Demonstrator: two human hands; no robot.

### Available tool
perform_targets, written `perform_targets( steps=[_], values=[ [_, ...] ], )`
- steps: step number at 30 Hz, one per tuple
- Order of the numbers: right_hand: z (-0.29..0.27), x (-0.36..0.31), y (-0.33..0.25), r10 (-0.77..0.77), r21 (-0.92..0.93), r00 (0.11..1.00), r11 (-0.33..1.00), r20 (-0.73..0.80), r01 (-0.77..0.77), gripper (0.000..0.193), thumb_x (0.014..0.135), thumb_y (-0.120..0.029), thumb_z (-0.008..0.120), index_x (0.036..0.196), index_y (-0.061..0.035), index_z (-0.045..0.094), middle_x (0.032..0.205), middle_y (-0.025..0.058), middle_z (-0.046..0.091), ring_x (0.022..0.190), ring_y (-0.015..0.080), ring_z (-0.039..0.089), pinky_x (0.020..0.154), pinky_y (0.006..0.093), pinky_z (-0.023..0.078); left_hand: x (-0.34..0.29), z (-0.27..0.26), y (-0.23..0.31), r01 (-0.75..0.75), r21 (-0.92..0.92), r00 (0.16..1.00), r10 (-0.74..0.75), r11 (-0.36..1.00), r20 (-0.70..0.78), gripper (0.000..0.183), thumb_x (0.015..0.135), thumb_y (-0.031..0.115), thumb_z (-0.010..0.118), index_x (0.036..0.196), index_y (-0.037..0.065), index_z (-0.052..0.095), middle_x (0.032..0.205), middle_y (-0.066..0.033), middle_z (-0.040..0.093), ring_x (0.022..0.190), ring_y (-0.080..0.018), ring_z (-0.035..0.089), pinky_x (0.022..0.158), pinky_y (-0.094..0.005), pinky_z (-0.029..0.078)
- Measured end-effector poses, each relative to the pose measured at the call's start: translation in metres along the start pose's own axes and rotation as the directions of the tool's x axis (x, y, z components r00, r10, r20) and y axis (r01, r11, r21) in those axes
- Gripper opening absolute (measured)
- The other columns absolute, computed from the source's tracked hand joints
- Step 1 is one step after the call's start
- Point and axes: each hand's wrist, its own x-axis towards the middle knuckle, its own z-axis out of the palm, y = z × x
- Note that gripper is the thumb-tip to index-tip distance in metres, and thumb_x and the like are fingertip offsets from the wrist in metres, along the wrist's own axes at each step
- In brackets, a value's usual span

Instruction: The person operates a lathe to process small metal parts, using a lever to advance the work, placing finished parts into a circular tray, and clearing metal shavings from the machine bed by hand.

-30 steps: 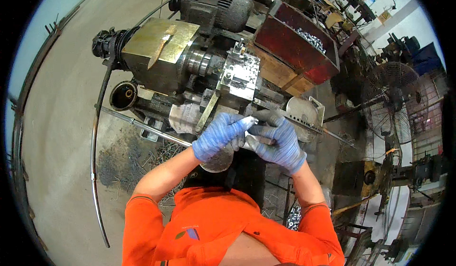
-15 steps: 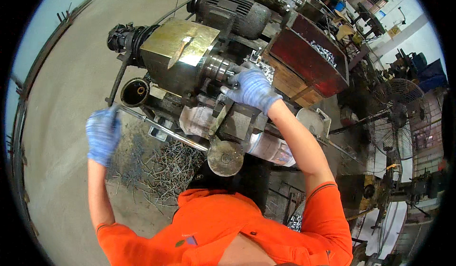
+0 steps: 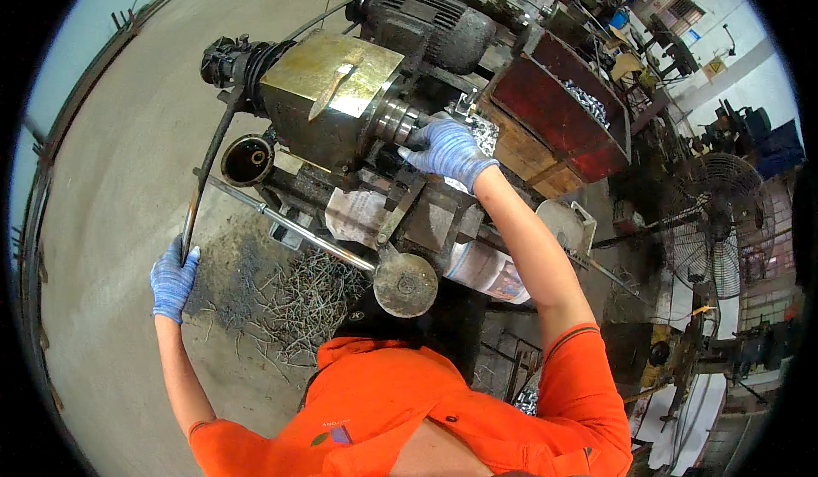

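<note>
a worker in an orange shirt (image 3: 400, 409) stretches both arms over an oily machine (image 3: 298, 127). the left hand (image 3: 173, 283), gloved in striped blue, has its fingers wrapped around the lower end of a long lever (image 3: 197, 197), which slants down on the left of the yellowish housing top (image 3: 324, 63). the right hand (image 3: 452, 151) is up at the ringed metal spindle (image 3: 394, 121), fingers curled just by its end; whether they grip a part there cannot be told from this angle. good handling here likely calls for a firm, even hold on the lever and a smooth stroke rather than a jerk, with the right fingers kept clear of anything that could turn, since knitted fabric may snag. a round disc (image 3: 406, 284) and a slanting metal bar (image 3: 315, 237) sit between the left forearm (image 3: 185, 379) and right forearm (image 3: 538, 255), and wiry shavings (image 3: 311, 302) litter the floor (image 3: 119, 247), so steady footing seems wise.
</note>
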Motion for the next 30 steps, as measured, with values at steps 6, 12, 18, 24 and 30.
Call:
perform_targets(
  steps=[6, 12, 18, 24, 30],
  values=[
    [-0.007, 0.004, -0.006, 0.082, -0.060, 0.994, 0.995, 0.072, -0.078, 0.055, 0.073, -0.052, 0.061, 0.091, 0.0004, 0.067, 0.090, 0.0215, 0.063, 0.090, 0.0361, 0.059, 0.087, 0.0410, 0.044, -0.033, -0.015, -0.013, 0.039, 0.072, 0.995, -0.045, 0.997, 0.083, 0.043, 0.084, 0.042, 0.058, 0.115, 0.013, 0.058, 0.084, -0.0174, 0.065, 0.079, -0.0359, 0.062, 0.072, -0.0451, 0.047],
    [-0.011, 0.009, -0.014, 0.063, -0.153, 0.994, 0.987, 0.094, -0.048, 0.057, 0.072, -0.051, 0.061, 0.098, 0.0000, 0.064, 0.100, 0.0195, 0.060, 0.100, 0.0326, 0.055, 0.091, 0.0414, 0.037, -0.041, 0.010, -0.025, 0.153, 0.172, 0.988, -0.156, 0.973, 0.009, 0.034, 0.082, 0.037, 0.060, 0.104, 0.012, 0.061, 0.081, -0.0148, 0.065, 0.077, -0.0340, 0.063, 0.068, -0.0443, 0.048],
    [-0.013, 0.006, -0.020, 0.069, -0.180, 0.994, 0.982, 0.082, -0.053, 0.062, 0.074, -0.055, 0.057, 0.107, -0.0016, 0.061, 0.099, 0.0176, 0.063, 0.098, 0.0325, 0.056, 0.091, 0.0409, 0.037, 0.025, 0.006, -0.114, -0.084, 0.402, 0.973, 0.163, 0.912, -0.166, 0.020, 0.076, 0.019, 0.060, 0.094, 0.011, 0.062, 0.073, -0.0127, 0.063, 0.064, -0.0325, 0.061, 0.056, -0.0437, 0.046],
    [-0.014, 0.010, -0.018, 0.065, -0.185, 0.997, 0.981, 0.029, -0.059, 0.053, 0.073, -0.056, 0.057, 0.082, -0.0055, 0.069, 0.086, 0.0182, 0.065, 0.090, 0.0320, 0.059, 0.086, 0.0391, 0.041, 0.044, 0.009, -0.104, -0.108, 0.502, 0.961, 0.219, 0.858, -0.167, 0.013, 0.074, 0.016, 0.060, 0.087, 0.012, 0.060, 0.068, -0.0115, 0.062, 0.060, -0.0314, 0.060, 0.055, -0.0428, 0.046],
    [-0.022, 0.017, -0.031, 0.153, -0.152, 0.987, 0.978, 0.054, -0.144, 0.056, 0.070, -0.055, 0.060, 0.082, -0.0013, 0.069, 0.082, 0.0200, 0.066, 0.083, 0.0328, 0.064, 0.081, 0.0399, 0.047, 0.041, 0.007, -0.100, -0.073, 0.425, 0.970, 0.164, 0.902, -0.182, 0.011, 0.076, 0.018, 0.059, 0.085, 0.013, 0.060, 0.068, -0.0130, 0.063, 0.061, -0.0322, 0.062, 0.056, -0.0444, 0.047]
  ],
)
